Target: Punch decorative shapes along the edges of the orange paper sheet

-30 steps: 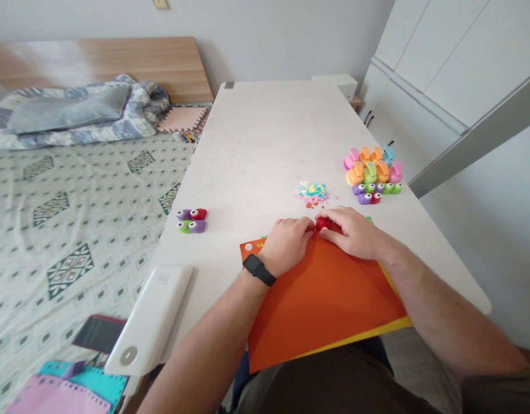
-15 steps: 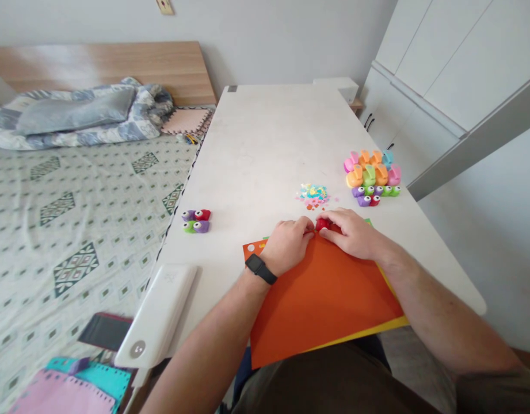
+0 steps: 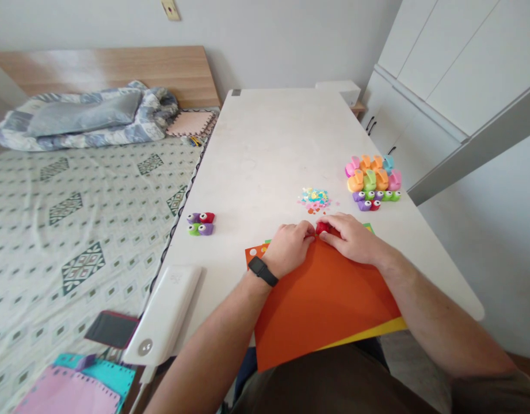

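At the far edge of an orange sheet of paper (image 3: 325, 305), my right hand (image 3: 355, 238) grips a small red paper punch (image 3: 321, 228) between thumb and fingers. My left hand (image 3: 290, 246), with a black watch on its wrist, pinches the same edge just left of the punch. Its fingertips are closed on the paper. A yellow sheet (image 3: 379, 329) and green corners show from beneath the orange one. White and yellow dots show at the orange sheet's left corner. Beyond my hands lies a pile of colored paper confetti (image 3: 315, 199).
Several colorful punches (image 3: 369, 180) stand together at the right of the white table (image 3: 269, 144). A smaller punch group (image 3: 199, 229) sits at left. Nearer me are a long white device (image 3: 167, 310) with a cable, a dark phone (image 3: 112, 329), and pink and teal sheets (image 3: 70, 391).
The camera view has shifted slightly, so the scene sits a little lower and further right on the left side. Both hands keep their hold at the paper's edge, with the punch in nearly the same place.
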The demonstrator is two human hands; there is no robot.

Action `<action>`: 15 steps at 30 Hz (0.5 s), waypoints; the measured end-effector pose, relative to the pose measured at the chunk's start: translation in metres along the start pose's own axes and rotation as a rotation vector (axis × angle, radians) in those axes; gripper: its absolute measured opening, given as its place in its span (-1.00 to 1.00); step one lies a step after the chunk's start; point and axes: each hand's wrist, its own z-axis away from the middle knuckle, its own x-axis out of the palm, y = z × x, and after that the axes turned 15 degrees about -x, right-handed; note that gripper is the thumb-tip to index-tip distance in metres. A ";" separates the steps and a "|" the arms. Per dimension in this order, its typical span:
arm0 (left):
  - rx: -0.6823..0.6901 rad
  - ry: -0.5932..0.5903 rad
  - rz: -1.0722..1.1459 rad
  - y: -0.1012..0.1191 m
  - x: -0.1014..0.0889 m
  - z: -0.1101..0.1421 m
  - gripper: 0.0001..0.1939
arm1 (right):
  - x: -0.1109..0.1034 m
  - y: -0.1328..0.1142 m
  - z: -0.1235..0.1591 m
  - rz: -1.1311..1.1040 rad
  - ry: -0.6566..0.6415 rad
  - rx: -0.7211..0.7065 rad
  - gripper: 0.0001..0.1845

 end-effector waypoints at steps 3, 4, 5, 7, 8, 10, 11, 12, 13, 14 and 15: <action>0.003 -0.012 -0.004 0.000 -0.001 0.000 -0.89 | -0.003 0.000 -0.001 -0.003 0.005 0.009 -0.82; 0.003 -0.016 -0.007 0.000 -0.001 0.000 -0.89 | -0.004 0.001 -0.001 -0.007 0.013 0.018 -0.83; 0.003 -0.017 -0.010 0.000 -0.002 0.001 -0.90 | -0.005 0.001 -0.001 -0.014 0.027 0.029 -0.84; 0.002 -0.015 -0.011 0.000 -0.002 0.001 -0.89 | -0.009 0.002 0.000 -0.040 0.063 0.046 -0.86; 0.002 -0.012 -0.011 -0.001 -0.003 0.001 -0.89 | -0.011 0.002 0.001 -0.060 0.080 0.052 -0.86; 0.002 -0.006 -0.009 -0.001 -0.003 0.002 -0.88 | -0.014 0.002 0.001 -0.111 0.107 0.060 -0.87; 0.003 -0.003 -0.009 -0.001 -0.003 0.002 -0.88 | -0.015 0.002 0.002 -0.136 0.115 0.065 -0.87; 0.004 0.000 -0.008 -0.001 -0.003 0.002 -0.88 | -0.016 0.002 0.002 -0.158 0.124 0.071 -0.86; 0.007 0.004 -0.008 -0.001 -0.003 0.002 -0.88 | -0.016 0.002 0.002 -0.178 0.135 0.079 -0.84; 0.012 0.005 -0.009 -0.001 -0.004 0.002 -0.88 | -0.016 0.002 0.002 -0.193 0.145 0.090 -0.82; 0.017 0.006 -0.013 0.000 -0.004 0.002 -0.87 | -0.016 0.002 0.002 -0.203 0.156 0.103 -0.80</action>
